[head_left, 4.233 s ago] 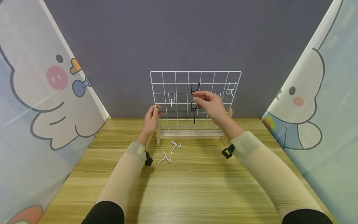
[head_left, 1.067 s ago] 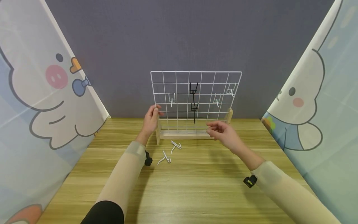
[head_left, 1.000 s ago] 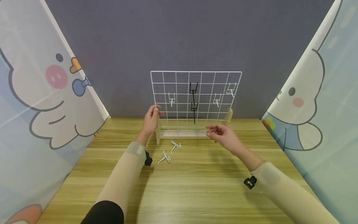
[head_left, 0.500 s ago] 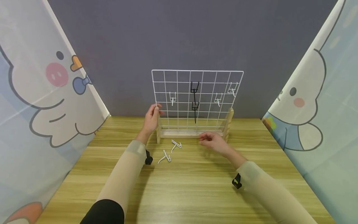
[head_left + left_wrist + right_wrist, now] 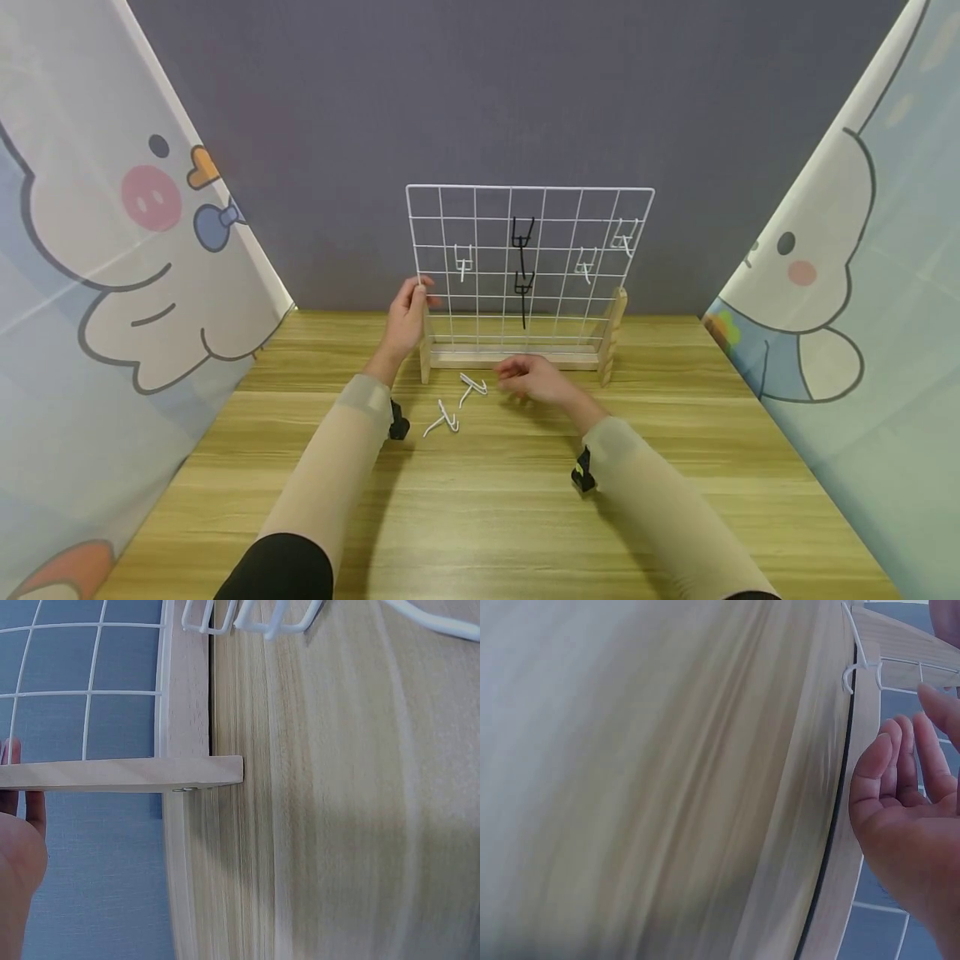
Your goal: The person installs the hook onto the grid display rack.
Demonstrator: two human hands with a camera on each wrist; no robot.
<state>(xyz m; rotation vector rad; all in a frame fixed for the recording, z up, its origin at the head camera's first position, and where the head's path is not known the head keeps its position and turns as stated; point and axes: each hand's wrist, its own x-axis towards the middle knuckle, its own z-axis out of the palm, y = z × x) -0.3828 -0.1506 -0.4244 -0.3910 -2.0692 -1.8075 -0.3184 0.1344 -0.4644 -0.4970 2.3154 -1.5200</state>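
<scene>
Beige-sleeved hands [image 5: 405, 323] [image 5: 534, 380] differ: left grips the rack [image 5: 461, 361], right hovers.

Display scene: the wire grid [image 5: 537, 247] is white, as are the outer hooks [image 5: 464, 265], left and right, and two loose hooks [image 5: 446, 416] nearer; the central hooks [image 5: 521, 242] are black. Pale wood stand [image 5: 465, 361]; table [image 5: 480, 500] with streaked yellow-green grain; far wall [image 5: 525, 92], slate grey. Side hangings [image 5: 900, 467]: pale blue, with white cartoon animals [image 5: 75, 208] bearing pink patches [image 5: 135, 197]. Sleeves [image 5: 318, 467]: cream.
</scene>
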